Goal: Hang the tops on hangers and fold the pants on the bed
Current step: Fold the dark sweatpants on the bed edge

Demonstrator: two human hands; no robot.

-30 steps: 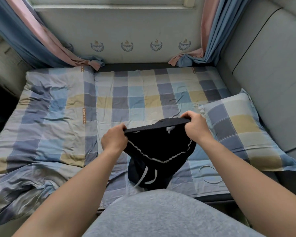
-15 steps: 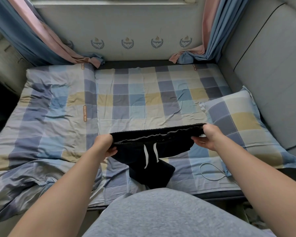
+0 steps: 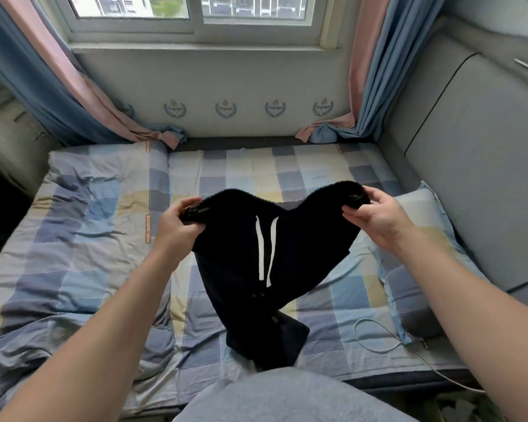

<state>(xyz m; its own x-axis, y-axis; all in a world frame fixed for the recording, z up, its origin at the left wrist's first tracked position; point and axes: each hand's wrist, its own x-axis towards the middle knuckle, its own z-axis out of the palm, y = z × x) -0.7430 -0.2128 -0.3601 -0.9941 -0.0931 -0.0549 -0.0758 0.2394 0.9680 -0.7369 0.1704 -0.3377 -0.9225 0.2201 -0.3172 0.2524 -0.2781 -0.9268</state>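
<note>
Both hands, the left hand (image 3: pixel 177 228) and right hand (image 3: pixel 378 220), pinch the waistband corners of the black pants (image 3: pixel 269 257) mid-frame above the bed (image 3: pixel 104 239); soft, light and floppy, they seem best gripped there.

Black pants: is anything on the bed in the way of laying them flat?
Nothing visible blocks the bare sheet beyond the pants. A white cable loops by the pillow on the right, the quilt lies on the left; both flank it.
</note>
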